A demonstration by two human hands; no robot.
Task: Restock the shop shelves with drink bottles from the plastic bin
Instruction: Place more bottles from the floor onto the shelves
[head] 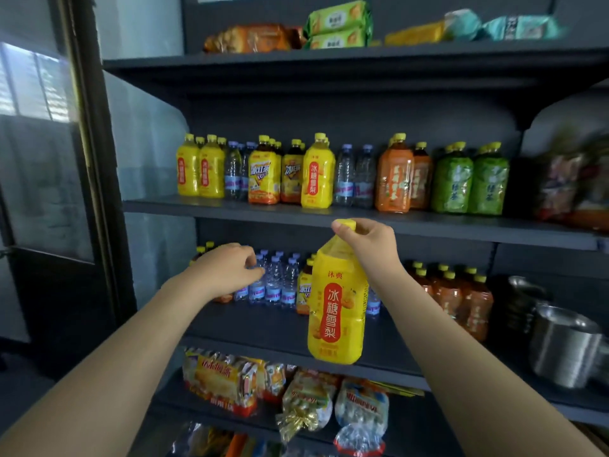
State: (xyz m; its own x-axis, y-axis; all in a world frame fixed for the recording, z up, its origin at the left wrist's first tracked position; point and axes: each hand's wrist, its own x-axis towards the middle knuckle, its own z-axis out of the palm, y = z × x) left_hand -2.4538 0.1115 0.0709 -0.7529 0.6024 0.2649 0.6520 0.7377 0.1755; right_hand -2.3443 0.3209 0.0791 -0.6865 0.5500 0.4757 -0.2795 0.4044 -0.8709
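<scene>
My right hand (369,245) grips the yellow cap of a large yellow drink bottle (337,308) with a red label; the bottle hangs upright in front of the lower drinks shelf (280,324). My left hand (230,270) reaches to that shelf's left part with loosely curled fingers, close to the small water bottles (276,282); I see nothing in it. The upper drinks shelf (230,211) carries yellow, orange and green bottles and water bottles in a row, among them a matching yellow bottle (317,174). The plastic bin is out of view.
Orange-labelled bottles (461,298) fill the lower shelf's right side. Steel pots (563,344) stand at far right. Snack packs (230,377) lie on the shelf below, biscuit packs (336,24) on the top shelf. A dark door frame (95,192) runs along the left.
</scene>
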